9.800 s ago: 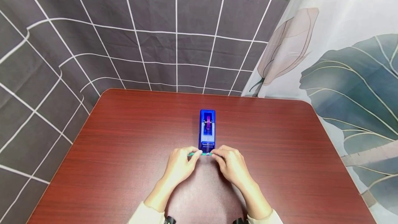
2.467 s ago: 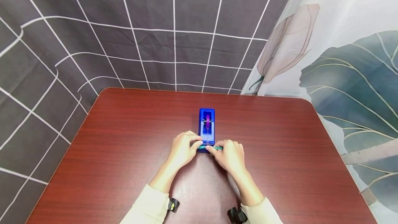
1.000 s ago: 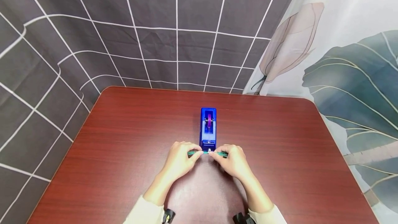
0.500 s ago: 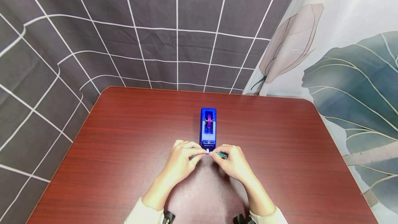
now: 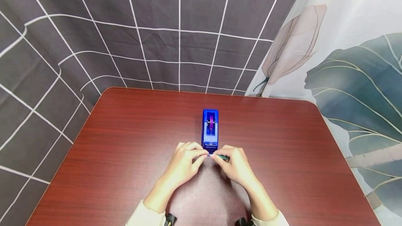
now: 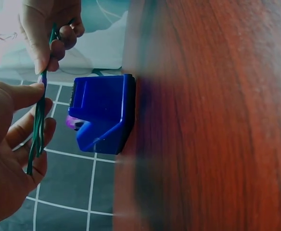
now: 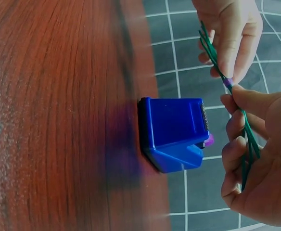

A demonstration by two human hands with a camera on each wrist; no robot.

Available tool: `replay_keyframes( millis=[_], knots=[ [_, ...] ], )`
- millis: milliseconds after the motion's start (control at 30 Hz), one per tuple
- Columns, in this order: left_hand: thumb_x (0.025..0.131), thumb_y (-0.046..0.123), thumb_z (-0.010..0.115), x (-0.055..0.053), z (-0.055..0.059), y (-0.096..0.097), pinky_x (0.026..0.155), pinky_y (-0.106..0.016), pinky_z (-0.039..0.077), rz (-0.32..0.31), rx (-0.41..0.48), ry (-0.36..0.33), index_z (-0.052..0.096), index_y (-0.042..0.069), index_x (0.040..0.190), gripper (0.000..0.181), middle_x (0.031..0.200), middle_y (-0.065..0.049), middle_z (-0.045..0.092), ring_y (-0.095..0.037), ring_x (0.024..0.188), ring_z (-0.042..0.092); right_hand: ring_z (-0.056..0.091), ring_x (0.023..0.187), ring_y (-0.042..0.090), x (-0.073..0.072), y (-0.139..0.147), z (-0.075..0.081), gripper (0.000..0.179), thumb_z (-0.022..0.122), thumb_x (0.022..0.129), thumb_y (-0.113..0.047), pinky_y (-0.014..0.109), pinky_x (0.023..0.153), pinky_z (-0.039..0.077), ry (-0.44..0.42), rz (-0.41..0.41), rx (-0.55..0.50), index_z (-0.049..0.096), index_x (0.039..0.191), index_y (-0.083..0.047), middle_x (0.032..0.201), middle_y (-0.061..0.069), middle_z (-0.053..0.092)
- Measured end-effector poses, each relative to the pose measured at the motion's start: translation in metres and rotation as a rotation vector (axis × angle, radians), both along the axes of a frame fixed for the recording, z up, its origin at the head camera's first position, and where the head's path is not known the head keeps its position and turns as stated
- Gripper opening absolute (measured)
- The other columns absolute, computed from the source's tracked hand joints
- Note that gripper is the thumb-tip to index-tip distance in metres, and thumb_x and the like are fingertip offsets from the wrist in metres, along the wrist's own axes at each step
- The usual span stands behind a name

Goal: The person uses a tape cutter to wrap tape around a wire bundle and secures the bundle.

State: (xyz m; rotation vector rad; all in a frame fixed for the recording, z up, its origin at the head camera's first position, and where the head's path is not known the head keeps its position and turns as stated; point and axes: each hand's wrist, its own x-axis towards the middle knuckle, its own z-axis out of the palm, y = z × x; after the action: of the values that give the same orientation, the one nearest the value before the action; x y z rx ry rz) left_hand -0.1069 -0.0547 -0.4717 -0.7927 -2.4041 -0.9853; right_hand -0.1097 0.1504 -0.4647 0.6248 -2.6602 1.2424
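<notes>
Both hands pinch a bundle of thin green wires (image 7: pixel 249 137) in front of a blue tape dispenser (image 5: pixel 210 138). A purple-looking band of tape (image 7: pixel 228 82) is wrapped round the bundle's middle. In the head view my left hand (image 5: pixel 182 165) pinches at the band from the left, thumb against fingers. My right hand (image 5: pixel 233 165) pinches the bundle just beside it, fingertips close to the left ones. Loose wire ends spread across both palms in the wrist views. The bundle is held above the table, level with the dispenser's toothed cutter (image 7: pixel 205 118).
The dispenser stands upright on a reddish-brown wooden table (image 5: pixel 141 125), a purple tape roll (image 5: pixel 211 123) inside it. Behind the table hangs a dark grey checked curtain (image 5: pixel 198 48); a white leaf-patterned curtain (image 5: pixel 333 90) is at the right.
Earlier the hands were over the dispenser's cutter end; they have since drawn back toward me. A whitish tape end that stuck up from the bundle now lies down, and the left fingertips have shifted right.
</notes>
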Motion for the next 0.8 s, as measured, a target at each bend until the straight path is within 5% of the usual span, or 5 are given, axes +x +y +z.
replay_keyframes(
  millis=[267, 800],
  knots=[
    [0.086, 0.011, 0.079, 0.002, 0.001, -0.001, 0.077, -0.036, 0.043, 0.008, -0.055, -0.046, 0.079, 0.016, 0.091, 0.007, 0.087, 0.006, 0.068, -0.014, 0.083, 0.065, 0.043, 0.057, -0.005, -0.001, -0.002, -0.005, 0.005, 0.082, 0.083, -0.010, 0.019, 0.054, 0.037, 0.159, 0.034, 0.019, 0.080, 0.081, -0.013, 0.067, -0.013, 0.058],
    [0.088, 0.015, 0.078, 0.002, -0.006, -0.008, 0.079, -0.036, 0.044, 0.034, -0.047, -0.196, 0.077, 0.016, 0.095, 0.007, 0.092, 0.007, 0.071, -0.015, 0.089, 0.066, 0.043, 0.061, -0.004, -0.001, -0.002, -0.015, 0.005, 0.083, 0.082, -0.017, 0.036, 0.069, 0.041, 0.248, 0.039, 0.054, 0.080, 0.081, -0.013, 0.068, -0.013, 0.057]
  ],
)
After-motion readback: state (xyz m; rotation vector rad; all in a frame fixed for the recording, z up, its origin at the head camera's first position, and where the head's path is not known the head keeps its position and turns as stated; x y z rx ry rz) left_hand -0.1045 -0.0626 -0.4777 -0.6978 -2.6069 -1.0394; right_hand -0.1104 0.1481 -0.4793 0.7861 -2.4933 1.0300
